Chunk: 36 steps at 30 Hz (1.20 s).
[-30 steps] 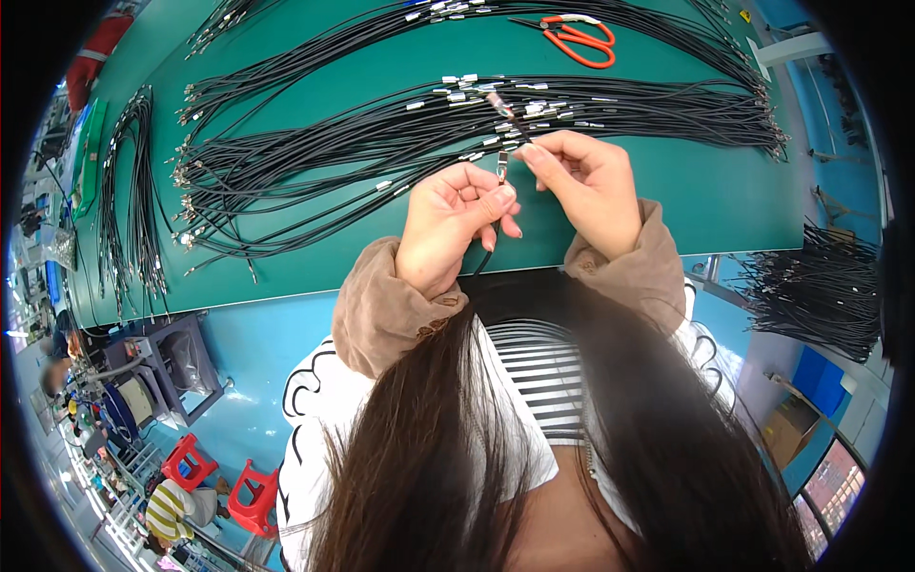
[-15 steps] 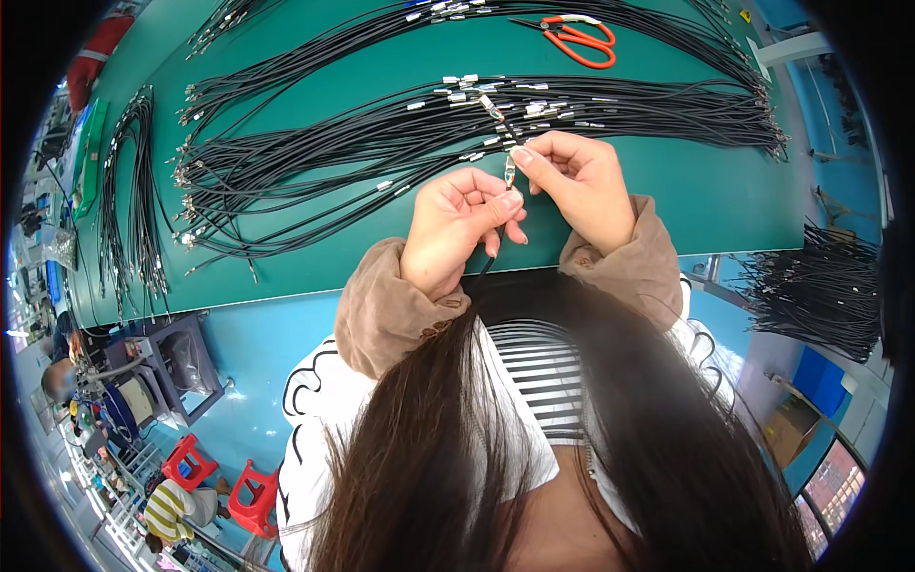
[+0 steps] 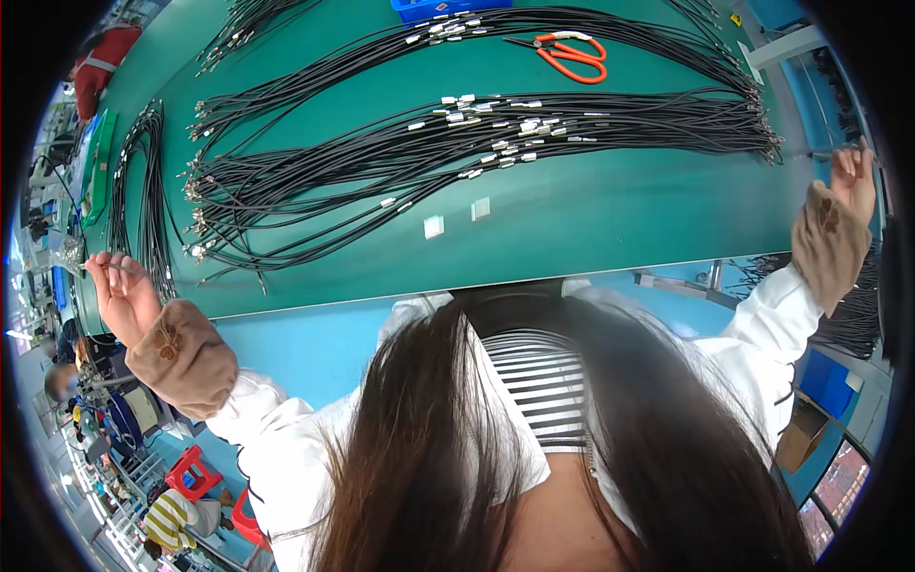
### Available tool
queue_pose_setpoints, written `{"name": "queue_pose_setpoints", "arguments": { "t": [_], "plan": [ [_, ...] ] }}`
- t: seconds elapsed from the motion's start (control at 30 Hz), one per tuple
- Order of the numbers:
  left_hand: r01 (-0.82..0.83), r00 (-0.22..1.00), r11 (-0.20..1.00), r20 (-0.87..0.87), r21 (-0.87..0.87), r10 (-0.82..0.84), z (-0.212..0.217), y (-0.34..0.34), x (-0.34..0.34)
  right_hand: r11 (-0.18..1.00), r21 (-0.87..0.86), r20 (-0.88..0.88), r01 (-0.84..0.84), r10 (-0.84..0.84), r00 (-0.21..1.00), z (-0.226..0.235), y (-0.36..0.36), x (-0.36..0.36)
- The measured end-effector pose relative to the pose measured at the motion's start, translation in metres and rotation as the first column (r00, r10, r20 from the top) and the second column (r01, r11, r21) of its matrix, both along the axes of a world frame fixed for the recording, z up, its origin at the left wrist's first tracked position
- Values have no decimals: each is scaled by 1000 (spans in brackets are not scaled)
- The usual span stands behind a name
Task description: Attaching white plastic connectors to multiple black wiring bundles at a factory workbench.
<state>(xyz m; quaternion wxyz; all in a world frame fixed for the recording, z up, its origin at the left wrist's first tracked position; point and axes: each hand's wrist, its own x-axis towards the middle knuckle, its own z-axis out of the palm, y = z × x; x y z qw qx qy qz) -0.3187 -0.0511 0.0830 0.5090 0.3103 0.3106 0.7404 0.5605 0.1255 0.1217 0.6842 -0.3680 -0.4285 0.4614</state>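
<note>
Both arms are spread wide. Beyond the table's left edge, my left hand (image 3: 126,294) is closed, with a thin dark length, apparently a black cable (image 3: 116,267), between the fingertips. Far to the right, past the table's end, my right hand (image 3: 853,181) is pinched closed; what it holds is too small to make out. A faint dark smear crosses the green table (image 3: 610,224) between them. Behind it lies a broad bundle of black cables (image 3: 334,172) with white tags along the middle and metal ends. Two small whitish pieces (image 3: 434,227) lie in front of the bundle.
Orange-handled scissors (image 3: 577,59) lie behind the bundle, near a second cable bundle (image 3: 353,55) and a blue bin (image 3: 448,10). More cables (image 3: 148,191) hang over the table's left part. Red stools (image 3: 193,474) and a person in yellow stripes (image 3: 170,518) are at lower left.
My hands have moved from close together at the table's middle, on a cable's connector, out to opposite sides. The two whitish pieces are now in view. The whole view has shifted slightly.
</note>
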Motion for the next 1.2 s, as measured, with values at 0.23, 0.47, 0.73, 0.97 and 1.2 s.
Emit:
{"name": "queue_pose_setpoints", "arguments": {
  "t": [0.23, 0.47, 0.73, 0.97, 1.2],
  "plan": [
    [40, 992, 999, 118, 12, -41, -46, 87, -21, 880, 151, -174, -451, 473, 864, -83, 94, 54],
    [-390, 753, 906, -624, -166, 210, -72, 84, 126, 933, -322, 97, 159, -135, 986, -97, 20, -112],
    [61, 95, 993, -991, 104, 98, -95, 71, 284, 793, -575, 299, -203, 434, 850, -111, -77, -243],
    [175, 65, 956, -972, 236, 228, -92, 69, 293, 611, -647, 75, -456, 646, 759, -131, -100, -291],
    [-183, 264, 843, -800, 506, 538, -70, 12, 239, 835, -89, -869, -544, 202, 451, -128, -82, -227]
  ]
}}
